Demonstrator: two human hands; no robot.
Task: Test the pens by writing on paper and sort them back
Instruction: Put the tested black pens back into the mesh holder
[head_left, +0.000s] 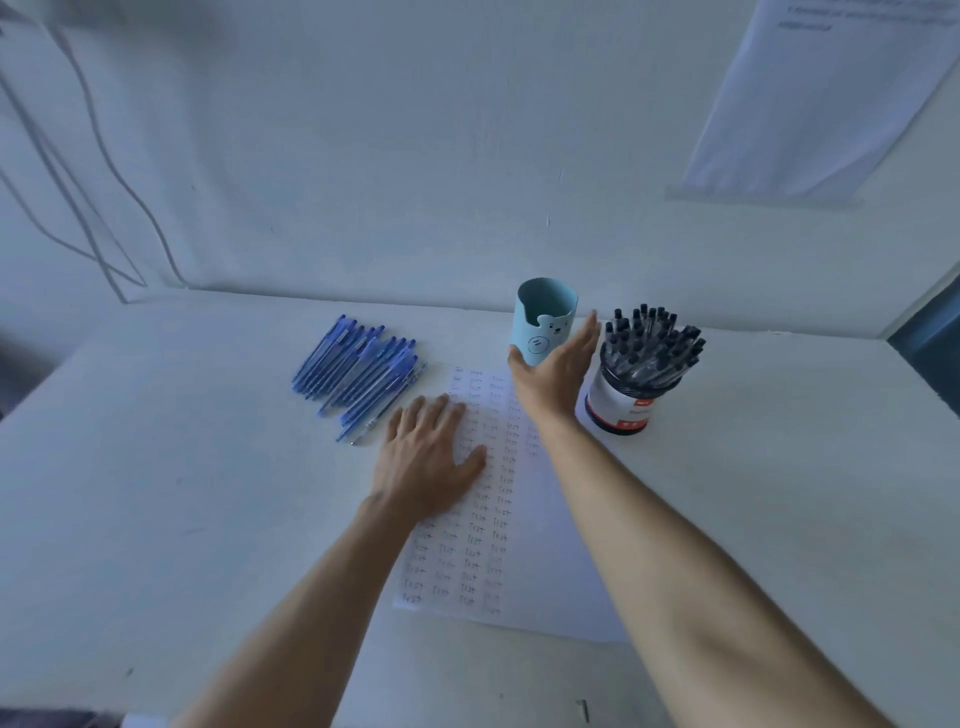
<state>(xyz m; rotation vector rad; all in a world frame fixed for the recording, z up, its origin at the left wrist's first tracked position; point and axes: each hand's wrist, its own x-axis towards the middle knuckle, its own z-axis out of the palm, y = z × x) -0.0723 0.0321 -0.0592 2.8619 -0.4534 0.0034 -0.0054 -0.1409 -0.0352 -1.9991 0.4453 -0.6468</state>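
- The blue pens (358, 376) lie loose in a heap on the table (208, 467), just left of the paper (561, 571). I'd worry that a careless forearm sweep sends them rolling, or mixes tested with untested.
- The left hand (431, 457) lies flat on the paper's upper left, fingers straight, holding nothing. If it lifts mid-stroke, I judge the sheet, crowded with rows of "test", could slide.
- The right hand (556, 369) is spread at the teal cup (545, 317), thumb at its near left side and fingers straight past its right side, not clamped. No pens show in the cup, so I expect a nudge could tip it.
- Those fingers reach just beside the tub of black pens (644, 364), which is packed full. Brushing it could spill pens and undo the sorting.
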